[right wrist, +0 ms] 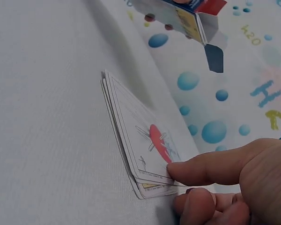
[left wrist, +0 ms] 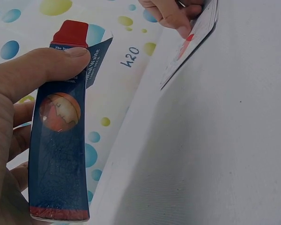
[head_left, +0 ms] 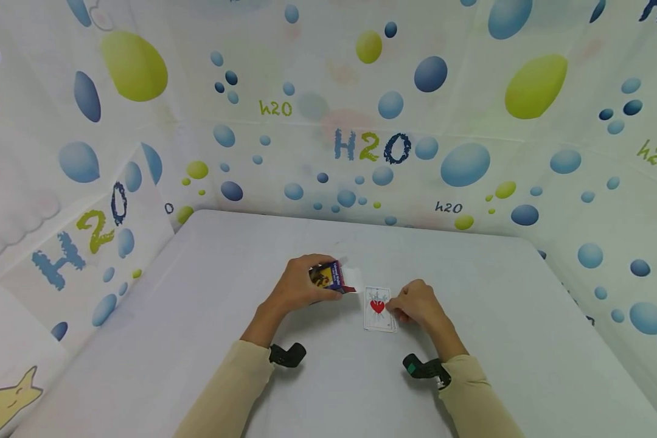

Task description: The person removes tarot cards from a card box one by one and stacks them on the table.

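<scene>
My left hand grips a dark blue and red tarot card box, with the thumb across its narrow side. The box is held in the air with its end flaps folded out. To its right is a small stack of tarot cards, face up and slightly fanned at the edges. A red heart pierced by swords shows on the top card. My right hand pinches the stack at its right edge, one digit on the top card and the other fingers curled by the edge.
A white cloth covers the table. Behind it hangs a curtain printed with blue and green drops and H2O lettering. Each wrist wears a black camera mount, one on the left and one on the right.
</scene>
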